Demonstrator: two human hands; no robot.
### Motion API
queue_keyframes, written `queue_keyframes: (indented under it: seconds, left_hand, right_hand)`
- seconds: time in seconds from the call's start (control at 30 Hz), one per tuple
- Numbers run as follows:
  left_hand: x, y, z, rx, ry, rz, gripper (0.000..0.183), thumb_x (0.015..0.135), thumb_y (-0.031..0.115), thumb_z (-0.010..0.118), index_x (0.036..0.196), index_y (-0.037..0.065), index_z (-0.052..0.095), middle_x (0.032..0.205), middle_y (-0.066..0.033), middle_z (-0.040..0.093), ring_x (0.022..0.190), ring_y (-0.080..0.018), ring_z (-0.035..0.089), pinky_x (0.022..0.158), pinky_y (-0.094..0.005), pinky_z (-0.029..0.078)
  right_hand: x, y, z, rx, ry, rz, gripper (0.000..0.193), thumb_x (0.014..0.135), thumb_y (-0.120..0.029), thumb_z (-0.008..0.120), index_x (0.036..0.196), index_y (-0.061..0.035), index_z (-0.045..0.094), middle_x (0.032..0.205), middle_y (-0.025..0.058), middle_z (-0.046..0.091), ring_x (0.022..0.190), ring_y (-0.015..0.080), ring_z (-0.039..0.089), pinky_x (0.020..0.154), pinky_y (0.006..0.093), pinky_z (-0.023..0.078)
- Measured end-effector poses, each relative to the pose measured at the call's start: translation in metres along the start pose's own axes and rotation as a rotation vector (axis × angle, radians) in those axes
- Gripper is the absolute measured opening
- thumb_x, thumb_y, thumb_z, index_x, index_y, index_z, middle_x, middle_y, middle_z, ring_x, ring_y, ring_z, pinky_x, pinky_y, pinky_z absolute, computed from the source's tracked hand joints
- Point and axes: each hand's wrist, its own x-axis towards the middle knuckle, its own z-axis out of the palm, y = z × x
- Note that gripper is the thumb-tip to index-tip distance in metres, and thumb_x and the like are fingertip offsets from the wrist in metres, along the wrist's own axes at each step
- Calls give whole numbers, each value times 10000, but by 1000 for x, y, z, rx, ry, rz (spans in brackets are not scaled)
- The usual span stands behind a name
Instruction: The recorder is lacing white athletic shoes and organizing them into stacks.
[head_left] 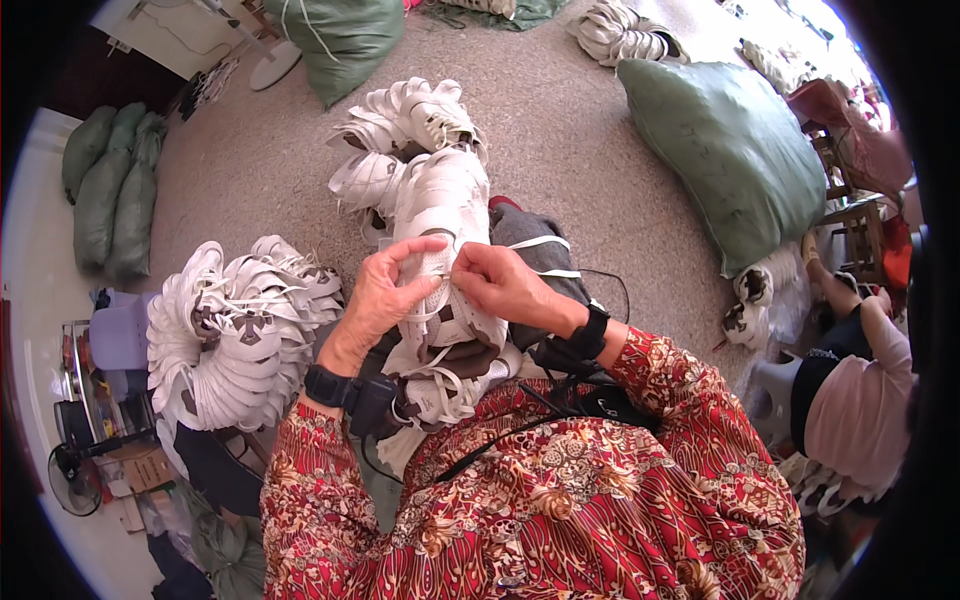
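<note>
In front of me lies a long row of nested white shoe uppers, curving away at its far end. My left hand is at the left side of the nearest upper, its thumb and fingers closing on the edge around the eyelets. Against the right side of the same upper, my right hand is pinched shut. A thin white shoelace shows between and below the hands; what lies inside the right fingertips is too small to make out. Nearer my lap, more uppers with loose laces and dark linings hang down.
At my left rests a coiled pile of white uppers. A big green sack lies at the right, another green sack stands ahead. A person sits at the far right. A fan stands at the lower left.
</note>
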Motion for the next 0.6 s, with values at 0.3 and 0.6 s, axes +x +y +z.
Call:
queue_keyframes:
  seconds: [0.3,0.6]
  left_hand:
    - [-1,-3,-4,-82,-25,-34,387,907,-11,634,1294,-2,621,1181,-49,675,1044,-103,639,938,-266,525]
    - [-1,-11,-8,-197,-42,-43,364,960,12,544,1317,-5,616,1212,-63,669,1088,-111,618,979,-270,490]
  right_hand:
    - [1,3,2,-105,11,-81,121,924,-114,601,900,4,597,707,63,591,644,150,562,574,329,453]
    - [-4,-10,4,-354,77,-188,145,861,-135,651,874,0,600,685,185,631,648,385,643,596,443,494]
